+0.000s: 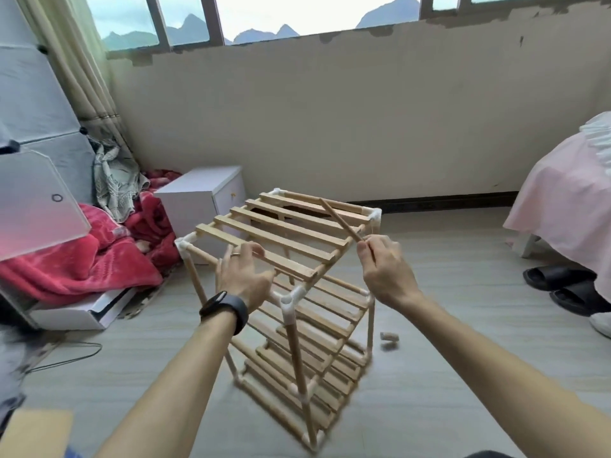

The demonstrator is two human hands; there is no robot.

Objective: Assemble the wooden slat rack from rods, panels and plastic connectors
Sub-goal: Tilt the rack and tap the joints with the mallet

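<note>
The wooden slat rack [291,312] stands on the floor in the middle of the view, with three slatted tiers joined by rods and white plastic connectors [287,297]. My left hand [243,276] grips the near left edge of the top slat panel [277,236], fingers curled over a slat. My right hand [385,264] pinches a loose wooden rod [340,220] that slants up and left above the panel's right side, near the far right corner connector [375,214].
A small connector piece [389,337] lies on the floor right of the rack. A white box [201,190] and red blankets [82,259] sit to the left. Black slippers [562,285] lie under a pink-covered bed [562,200] at the right. A cable [66,355] runs along the floor.
</note>
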